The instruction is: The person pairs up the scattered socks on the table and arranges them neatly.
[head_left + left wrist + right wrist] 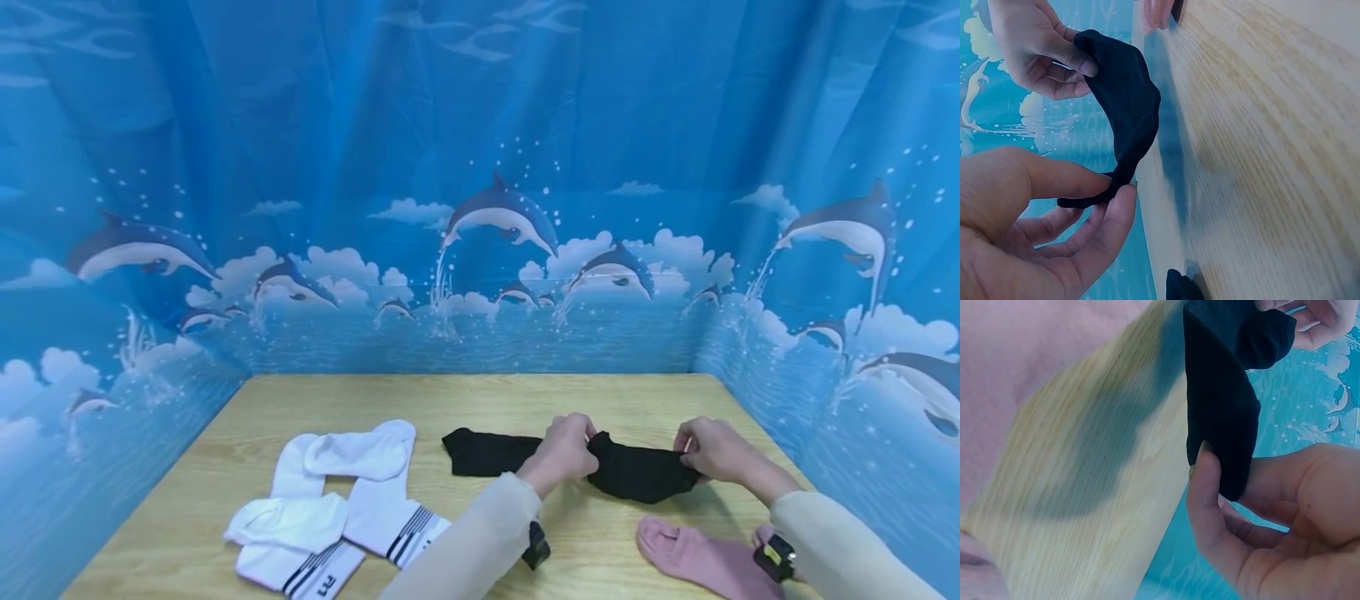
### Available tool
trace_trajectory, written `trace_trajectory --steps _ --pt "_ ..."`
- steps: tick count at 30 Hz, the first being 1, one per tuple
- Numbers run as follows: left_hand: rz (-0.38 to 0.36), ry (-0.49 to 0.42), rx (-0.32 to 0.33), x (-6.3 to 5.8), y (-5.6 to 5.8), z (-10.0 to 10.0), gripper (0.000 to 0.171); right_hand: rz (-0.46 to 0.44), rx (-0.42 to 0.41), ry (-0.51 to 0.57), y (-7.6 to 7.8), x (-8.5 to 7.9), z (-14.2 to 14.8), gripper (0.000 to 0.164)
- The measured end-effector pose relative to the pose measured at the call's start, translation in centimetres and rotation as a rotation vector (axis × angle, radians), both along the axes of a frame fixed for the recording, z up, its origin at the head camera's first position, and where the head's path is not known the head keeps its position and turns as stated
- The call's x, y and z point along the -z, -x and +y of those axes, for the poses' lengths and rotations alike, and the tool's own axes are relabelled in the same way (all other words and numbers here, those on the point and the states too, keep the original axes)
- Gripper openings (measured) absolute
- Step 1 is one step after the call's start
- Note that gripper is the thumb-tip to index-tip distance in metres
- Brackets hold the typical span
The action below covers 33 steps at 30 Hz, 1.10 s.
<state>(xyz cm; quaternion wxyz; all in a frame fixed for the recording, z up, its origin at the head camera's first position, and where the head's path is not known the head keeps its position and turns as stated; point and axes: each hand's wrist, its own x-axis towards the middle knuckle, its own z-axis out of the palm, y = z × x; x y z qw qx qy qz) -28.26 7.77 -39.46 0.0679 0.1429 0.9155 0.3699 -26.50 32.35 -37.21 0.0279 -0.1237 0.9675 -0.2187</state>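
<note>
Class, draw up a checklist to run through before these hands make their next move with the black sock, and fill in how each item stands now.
1. Left hand gripping the held sock: ok, pinched.
2. Right hand gripping its far end: ok, pinched.
3. Held sock raised off the table: ok, a gap shows in the left wrist view.
4. Other black sock lying on the table: ok.
5. Both black socks stacked: not ok, they are apart.
6. Pink sock single or paired: cannot tell, the wrist camera covers part of it.
</note>
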Motion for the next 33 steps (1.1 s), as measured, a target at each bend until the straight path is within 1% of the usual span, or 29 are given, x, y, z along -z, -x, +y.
trace_trajectory --steps 8,10,13,17,22,29,33 --pt "-0.004 0.009 0.008 0.0 -0.1 -0.4 0.036 0.030 -0.005 -0.049 -0.1 -0.1 -0.3 0.007" --pt "-0.008 0.011 0.005 0.0 -0.1 -0.5 0.038 0.016 0.001 -0.038 -0.1 -0.1 -0.4 0.007" --pt "-0.014 0.012 -0.006 0.0 -0.1 -0.8 0.039 0.019 0.003 -0.025 -0.1 -0.1 -0.6 0.007" --pt "-0.019 0.009 -0.019 -0.1 0.0 -1.2 0.038 0.043 -0.006 -0.018 -0.1 -0.2 -0.8 0.008" --pt "-0.009 -0.003 -0.011 -0.1 -0.1 -1.7 0.037 0.047 -0.009 -0.019 -0.2 -0.4 -1.2 0.008" --pt "0.005 -0.004 -0.008 -0.3 -0.3 -1.9 0.039 0.096 -0.026 -0.064 -0.1 -0.4 -1.4 0.008" --pt "0.008 -0.005 -0.012 -0.5 -0.4 -2.0 0.041 0.095 -0.025 -0.072 -0.1 -0.5 -1.6 0.007"
